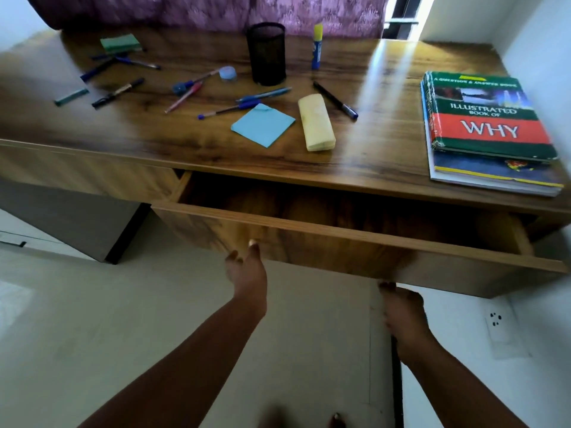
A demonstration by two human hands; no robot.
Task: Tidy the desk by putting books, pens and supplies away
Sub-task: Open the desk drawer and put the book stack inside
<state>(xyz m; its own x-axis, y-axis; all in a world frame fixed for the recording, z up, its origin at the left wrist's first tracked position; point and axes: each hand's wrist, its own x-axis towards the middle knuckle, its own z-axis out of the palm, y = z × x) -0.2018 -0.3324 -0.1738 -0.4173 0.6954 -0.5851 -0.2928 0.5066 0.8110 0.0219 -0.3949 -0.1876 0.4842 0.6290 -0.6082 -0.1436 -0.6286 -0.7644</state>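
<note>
The desk drawer point(340, 230) stands pulled out under the wooden desktop point(386, 143), and its inside looks empty. My left hand point(247, 273) grips the lower edge of the drawer front, thumb on its face. Further right, my right hand point(401, 310) hooks its fingers under the same edge. On the desk lie several pens point(262, 94), a black mesh pen holder point(268, 54), a glue stick point(317, 46), a blue sticky-note pad point(262, 125), a pale yellow case point(316, 126) and stacked books point(488, 118) at the right.
A green note pad point(120, 43) and more pens point(123, 61) lie at the far left, near a small blue round tub point(227, 73). A purple curtain point(216, 10) hangs behind the desk. A grey cabinet point(77, 220) sits under its left side. The floor is white.
</note>
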